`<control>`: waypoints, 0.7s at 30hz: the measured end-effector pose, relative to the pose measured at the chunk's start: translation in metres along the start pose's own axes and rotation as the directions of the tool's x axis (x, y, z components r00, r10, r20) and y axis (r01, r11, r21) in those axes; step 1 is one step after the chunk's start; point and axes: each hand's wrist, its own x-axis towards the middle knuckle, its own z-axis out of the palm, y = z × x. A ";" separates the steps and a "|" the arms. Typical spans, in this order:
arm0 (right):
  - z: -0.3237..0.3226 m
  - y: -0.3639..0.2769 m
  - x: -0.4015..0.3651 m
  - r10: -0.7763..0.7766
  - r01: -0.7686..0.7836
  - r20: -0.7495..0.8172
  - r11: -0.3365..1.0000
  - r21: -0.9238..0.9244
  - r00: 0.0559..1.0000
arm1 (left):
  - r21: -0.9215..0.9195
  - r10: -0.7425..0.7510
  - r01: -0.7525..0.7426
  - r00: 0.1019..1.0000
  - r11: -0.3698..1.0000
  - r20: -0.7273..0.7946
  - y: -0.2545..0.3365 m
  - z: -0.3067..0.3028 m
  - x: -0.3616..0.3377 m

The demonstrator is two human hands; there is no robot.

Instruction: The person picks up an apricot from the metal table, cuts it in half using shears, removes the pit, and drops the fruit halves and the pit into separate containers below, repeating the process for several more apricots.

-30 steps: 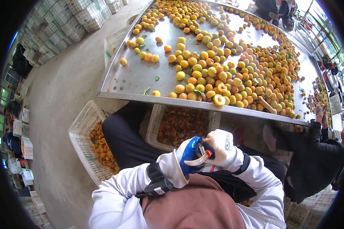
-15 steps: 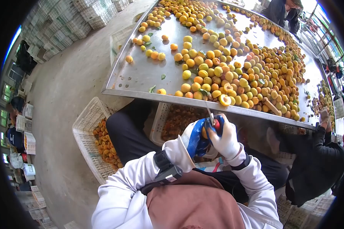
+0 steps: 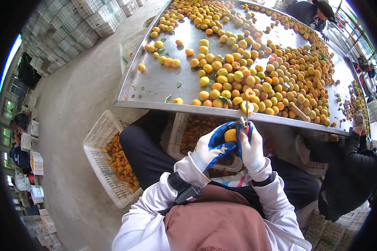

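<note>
My left hand [image 3: 215, 147], in a white glove with a blue coated palm, is closed around an apricot [image 3: 230, 134]. Close beside it, my similarly gloved right hand [image 3: 251, 147] grips a knife [image 3: 247, 109] with a red handle, its thin blade pointing up toward the table edge. Both hands are over my lap, just in front of the metal table [image 3: 155, 88]. Loose apricots [image 3: 255, 79] cover much of the tabletop. A cut apricot half [image 3: 244, 106], partly behind the blade, lies at the near rim. Where the knife meets the fruit is hidden by my fingers.
A white crate [image 3: 97, 146] of apricot pieces stands on the floor at left; another crate [image 3: 176, 136] sits under the table. A wooden stick [image 3: 299, 113] lies among the fruit. One person [image 3: 349, 175] works at right, another [image 3: 308, 13] at the far side. Crates [image 3: 81, 25] are stacked behind.
My hands have shifted slightly and turned, showing the apricot more clearly in the left. The knife blade now points straighter up. The person at the far side has leaned in.
</note>
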 end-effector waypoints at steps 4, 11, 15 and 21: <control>-0.001 -0.010 -0.003 -0.128 0.126 -0.020 0.990 -0.069 0.992 | -0.067 -0.010 0.011 1.000 0.998 0.015 0.012 0.001 -0.002; -0.019 -0.015 -0.021 -0.103 0.103 -0.004 0.994 -0.032 0.995 | -0.004 0.014 -0.014 0.998 1.000 -0.062 0.044 -0.003 -0.012; -0.023 -0.019 -0.043 0.022 -0.025 0.196 1.000 0.010 0.980 | -0.045 0.029 -0.030 0.999 0.999 -0.035 0.053 -0.005 -0.015; -0.021 -0.030 -0.060 0.197 -0.230 0.294 0.970 0.081 0.935 | 0.087 0.148 -0.143 0.988 0.986 -0.051 0.040 -0.018 -0.013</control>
